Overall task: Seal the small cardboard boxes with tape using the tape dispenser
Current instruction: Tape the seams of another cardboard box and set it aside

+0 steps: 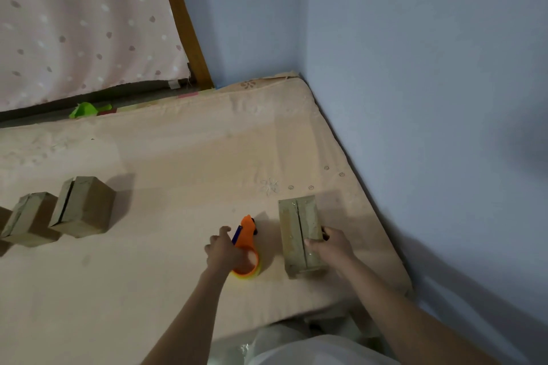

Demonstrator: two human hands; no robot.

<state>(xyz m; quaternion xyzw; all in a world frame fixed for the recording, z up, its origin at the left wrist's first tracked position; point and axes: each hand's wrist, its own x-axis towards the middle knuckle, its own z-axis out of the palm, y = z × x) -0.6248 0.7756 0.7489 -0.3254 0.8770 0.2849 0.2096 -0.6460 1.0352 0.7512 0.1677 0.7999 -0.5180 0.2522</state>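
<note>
The right hand (330,246) grips the near right edge of a cardboard box (299,235) at 5 o'clock on the mattress (178,157), apparently steadying it for taping along its seam. The left hand (222,252) curls around the orange tape dispenser (246,241), just left of that box. Two more boxes (83,206) stand at 9 o'clock, a further one cut off by the frame edge; any tape on them is indiscernible.

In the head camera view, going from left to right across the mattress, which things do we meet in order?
Leftmost small box → second small box → left hand → orange tape dispenser → long box → right hand.
</note>
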